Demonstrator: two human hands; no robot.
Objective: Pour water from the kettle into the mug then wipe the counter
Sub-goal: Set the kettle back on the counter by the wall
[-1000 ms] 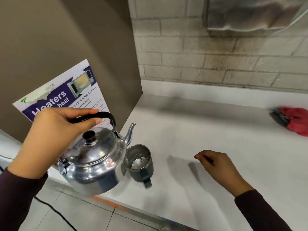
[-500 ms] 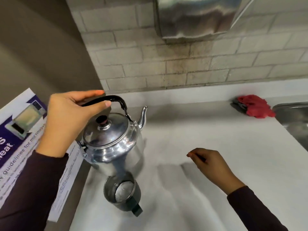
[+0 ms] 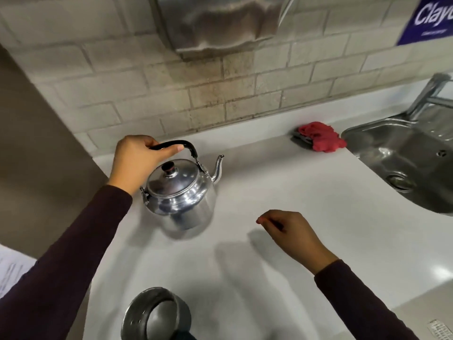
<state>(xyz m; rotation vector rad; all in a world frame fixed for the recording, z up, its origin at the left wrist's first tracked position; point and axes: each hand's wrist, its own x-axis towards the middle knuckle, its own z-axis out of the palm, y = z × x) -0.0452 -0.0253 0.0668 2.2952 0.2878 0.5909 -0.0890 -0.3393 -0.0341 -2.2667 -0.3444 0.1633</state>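
Note:
A shiny metal kettle (image 3: 180,192) with a black handle stands upright at the back left of the white counter (image 3: 306,204), spout pointing right. My left hand (image 3: 137,160) grips its handle from above. A dark metal mug (image 3: 157,315) sits near the counter's front edge, below the kettle, with its inside showing. My right hand (image 3: 291,234) hovers over the middle of the counter, fingers loosely curled and holding nothing. A red cloth (image 3: 321,139) lies crumpled at the back, beside the sink.
A steel sink (image 3: 404,158) with a tap (image 3: 429,94) is set into the counter at the right. A metal dispenser (image 3: 220,23) hangs on the brick wall above. A brown panel (image 3: 36,155) bounds the counter on the left.
The kettle has moved from over the mug back and away, upright, to the rear of the counter. The view has swung right, so the sink now shows. My right hand has barely moved.

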